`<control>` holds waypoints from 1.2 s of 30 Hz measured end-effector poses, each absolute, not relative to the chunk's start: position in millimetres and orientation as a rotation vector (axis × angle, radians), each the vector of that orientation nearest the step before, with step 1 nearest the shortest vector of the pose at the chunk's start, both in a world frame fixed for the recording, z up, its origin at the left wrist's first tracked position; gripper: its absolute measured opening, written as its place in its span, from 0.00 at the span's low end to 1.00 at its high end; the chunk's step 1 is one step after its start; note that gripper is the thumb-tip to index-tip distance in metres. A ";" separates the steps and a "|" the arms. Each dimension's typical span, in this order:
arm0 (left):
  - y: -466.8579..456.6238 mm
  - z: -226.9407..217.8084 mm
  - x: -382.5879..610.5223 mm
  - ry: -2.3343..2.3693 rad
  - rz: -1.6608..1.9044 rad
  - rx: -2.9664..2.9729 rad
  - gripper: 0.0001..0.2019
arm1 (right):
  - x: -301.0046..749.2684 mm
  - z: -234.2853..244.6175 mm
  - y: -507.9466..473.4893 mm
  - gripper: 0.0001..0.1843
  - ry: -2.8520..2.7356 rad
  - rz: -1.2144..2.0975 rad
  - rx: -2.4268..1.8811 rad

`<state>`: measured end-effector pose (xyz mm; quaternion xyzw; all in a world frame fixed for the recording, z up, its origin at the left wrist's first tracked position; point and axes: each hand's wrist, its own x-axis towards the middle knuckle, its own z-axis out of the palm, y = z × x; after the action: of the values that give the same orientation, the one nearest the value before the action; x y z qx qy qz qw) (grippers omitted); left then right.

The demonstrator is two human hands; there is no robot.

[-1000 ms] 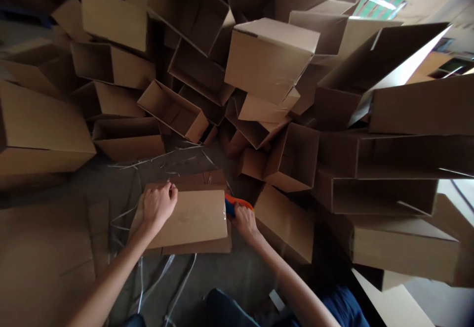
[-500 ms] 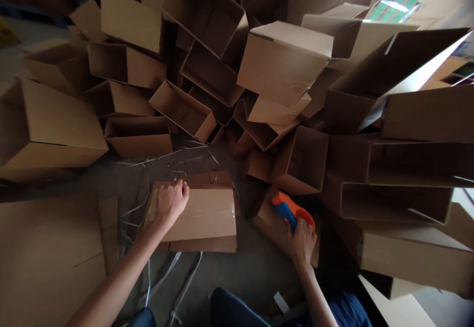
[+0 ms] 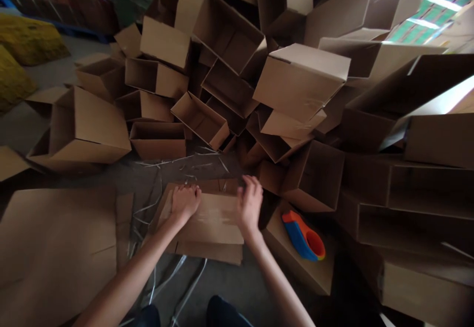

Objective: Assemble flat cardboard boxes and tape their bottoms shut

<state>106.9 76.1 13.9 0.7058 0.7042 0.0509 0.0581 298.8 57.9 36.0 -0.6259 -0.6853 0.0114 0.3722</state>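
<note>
Head view: flattened cardboard carton (image 3: 203, 225) lies on the concrete floor (image 3: 237, 292) directly ahead of the person, its long axis running roughly left-right across the frame, slightly skewed. A lower cardboard layer (image 3: 207, 252) sticks out beneath it. Left hand (image 3: 185, 202) is on the carton's left half, fingers curled down toward the far edge; whether they pinch that edge, cannot tell. Right hand (image 3: 249, 201) is open, fingers loosely spread and pointing away from the person, at the carton's far right corner (slightly blurred, so contact is unclear). Left hand is the one more squarely over the carton. Right hand is nearer the orange-and-blue tape dispenser (image 3: 303, 235), which lies untouched on a cardboard panel (image 3: 296, 272) off to the right. Plastic strapping (image 3: 188, 287) trails across the floor below the carton. Fingers hide part of the far edge, and the top layer covers most of the lower one.
</note>
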 end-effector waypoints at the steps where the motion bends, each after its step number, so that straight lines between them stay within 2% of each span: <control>1: 77.2 14.0 106.5 2.129 0.137 2.140 0.25 | 272.7 37.8 63.5 0.22 -1.838 0.077 -1.547; 5: 83.6 9.5 103.7 2.141 0.069 2.109 0.21 | 206.1 15.0 74.0 0.21 -2.016 0.137 -1.478; 10: 87.7 3.3 103.0 2.129 0.060 2.105 0.19 | 200.0 -8.3 74.5 0.22 -1.977 0.129 -1.542; 18: 85.2 9.6 104.7 2.132 0.097 2.137 0.22 | 207.2 -9.2 72.4 0.23 -1.812 0.023 -1.374; 22: 81.9 13.2 105.9 2.142 0.141 2.148 0.23 | 212.4 19.5 75.8 0.30 -1.720 -0.179 -1.108; 26: 79.5 9.3 107.4 2.205 0.188 2.137 0.24 | 218.3 31.2 85.0 0.35 -1.577 -0.283 -1.085; 28: 79.3 7.2 107.5 2.193 0.199 2.150 0.24 | 219.9 14.7 88.3 0.34 -1.700 -0.318 -1.075; 32: 78.8 8.0 107.5 2.185 0.210 2.158 0.25 | 221.2 -20.6 90.2 0.26 -1.910 -0.334 -1.151; 36: 78.2 9.7 107.9 2.204 0.226 2.152 0.24 | 229.3 -0.6 92.4 0.30 -1.750 -0.413 -1.066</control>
<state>107.9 78.2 9.7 0.6964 0.7134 0.0733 0.0266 229.3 92.4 -0.6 -0.4413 -0.7241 -0.1710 0.5017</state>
